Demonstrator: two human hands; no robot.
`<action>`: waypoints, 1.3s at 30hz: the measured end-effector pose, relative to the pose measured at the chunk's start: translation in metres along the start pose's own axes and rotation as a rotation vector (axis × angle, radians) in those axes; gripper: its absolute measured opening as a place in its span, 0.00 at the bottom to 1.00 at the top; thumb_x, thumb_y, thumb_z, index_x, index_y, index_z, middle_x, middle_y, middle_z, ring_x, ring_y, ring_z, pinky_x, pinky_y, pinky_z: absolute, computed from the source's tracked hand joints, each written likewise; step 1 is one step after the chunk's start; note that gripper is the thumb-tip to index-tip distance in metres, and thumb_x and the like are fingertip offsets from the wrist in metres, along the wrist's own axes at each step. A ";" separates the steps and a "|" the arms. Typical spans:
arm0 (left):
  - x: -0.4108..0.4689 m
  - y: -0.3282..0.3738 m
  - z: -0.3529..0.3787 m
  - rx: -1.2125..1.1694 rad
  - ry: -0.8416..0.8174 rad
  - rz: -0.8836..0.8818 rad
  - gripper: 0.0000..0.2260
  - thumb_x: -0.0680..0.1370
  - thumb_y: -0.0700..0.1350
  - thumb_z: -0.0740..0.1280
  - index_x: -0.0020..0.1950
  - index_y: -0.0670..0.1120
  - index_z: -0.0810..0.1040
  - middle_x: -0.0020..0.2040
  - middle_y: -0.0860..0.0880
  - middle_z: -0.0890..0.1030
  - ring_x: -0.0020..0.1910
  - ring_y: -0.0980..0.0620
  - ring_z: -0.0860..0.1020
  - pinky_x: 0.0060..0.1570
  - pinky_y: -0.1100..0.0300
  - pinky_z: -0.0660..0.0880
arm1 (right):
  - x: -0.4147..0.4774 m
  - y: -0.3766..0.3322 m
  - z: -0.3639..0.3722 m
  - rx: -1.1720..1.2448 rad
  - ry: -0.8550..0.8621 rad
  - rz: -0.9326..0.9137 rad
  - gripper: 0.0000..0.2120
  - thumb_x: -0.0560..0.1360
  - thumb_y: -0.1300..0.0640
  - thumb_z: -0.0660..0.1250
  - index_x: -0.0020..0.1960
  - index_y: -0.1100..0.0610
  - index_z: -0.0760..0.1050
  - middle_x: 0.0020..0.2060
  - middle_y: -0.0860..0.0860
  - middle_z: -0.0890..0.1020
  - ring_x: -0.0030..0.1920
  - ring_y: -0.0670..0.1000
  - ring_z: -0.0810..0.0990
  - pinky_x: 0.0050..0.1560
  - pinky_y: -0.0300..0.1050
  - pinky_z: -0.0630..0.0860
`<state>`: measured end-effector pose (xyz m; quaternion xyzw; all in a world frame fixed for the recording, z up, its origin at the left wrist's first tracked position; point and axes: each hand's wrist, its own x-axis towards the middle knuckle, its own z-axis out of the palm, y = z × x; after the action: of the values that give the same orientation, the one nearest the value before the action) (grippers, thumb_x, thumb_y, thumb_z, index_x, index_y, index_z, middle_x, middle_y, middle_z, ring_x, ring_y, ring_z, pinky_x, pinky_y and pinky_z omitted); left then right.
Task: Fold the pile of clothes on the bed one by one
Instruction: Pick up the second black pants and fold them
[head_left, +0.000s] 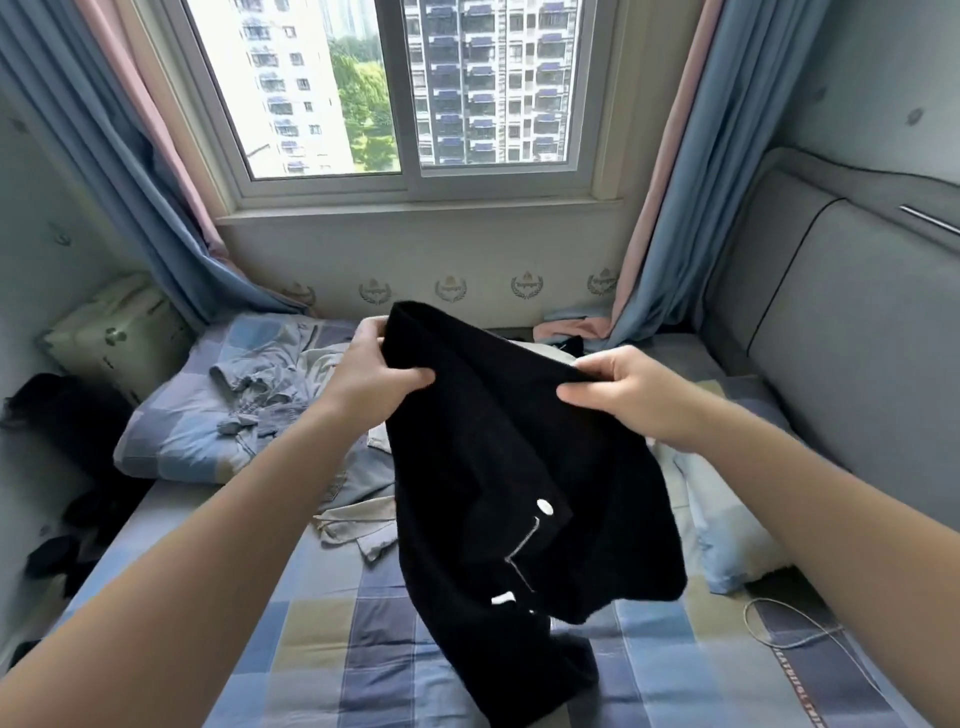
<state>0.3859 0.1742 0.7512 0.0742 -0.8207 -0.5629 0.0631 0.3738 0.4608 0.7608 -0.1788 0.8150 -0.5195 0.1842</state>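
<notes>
Black garment hangs from both hands, left hand and right hand pinching its top edge at frame centre, long axis dropping toward the bed.

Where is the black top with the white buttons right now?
The black top hangs mid-view above the checked bed sheet, pinched at its upper edge by the left hand and right hand.

Checked bed — pillow, crumpled clothes

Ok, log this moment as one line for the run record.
stage: lifting garment | left hand: gripping black garment | right hand: gripping same | garment: hanging above bed, unfolded | pile: waiting
</notes>
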 end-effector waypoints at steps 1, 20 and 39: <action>-0.002 0.003 0.001 0.057 -0.069 0.035 0.33 0.72 0.40 0.78 0.73 0.52 0.67 0.63 0.52 0.78 0.62 0.54 0.78 0.57 0.65 0.75 | 0.002 -0.007 -0.003 -0.024 -0.012 -0.009 0.08 0.80 0.59 0.67 0.53 0.61 0.83 0.50 0.62 0.85 0.53 0.66 0.84 0.60 0.65 0.78; 0.031 0.032 0.021 1.070 -0.033 0.402 0.06 0.77 0.53 0.69 0.52 0.55 0.77 0.51 0.48 0.81 0.53 0.41 0.79 0.45 0.54 0.72 | 0.040 -0.030 -0.064 -0.832 0.138 -0.144 0.04 0.78 0.54 0.71 0.50 0.46 0.78 0.45 0.48 0.82 0.47 0.52 0.81 0.51 0.50 0.79; 0.059 -0.051 -0.089 0.935 0.204 -0.331 0.06 0.76 0.38 0.60 0.50 0.44 0.74 0.48 0.42 0.82 0.44 0.43 0.82 0.42 0.53 0.79 | 0.078 0.042 -0.089 -0.889 0.524 0.254 0.07 0.71 0.67 0.59 0.47 0.57 0.68 0.46 0.57 0.74 0.43 0.59 0.76 0.39 0.49 0.72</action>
<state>0.3474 0.0632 0.7362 0.2783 -0.9519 -0.1275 0.0126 0.2588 0.5096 0.7486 -0.0036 0.9905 -0.1248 -0.0576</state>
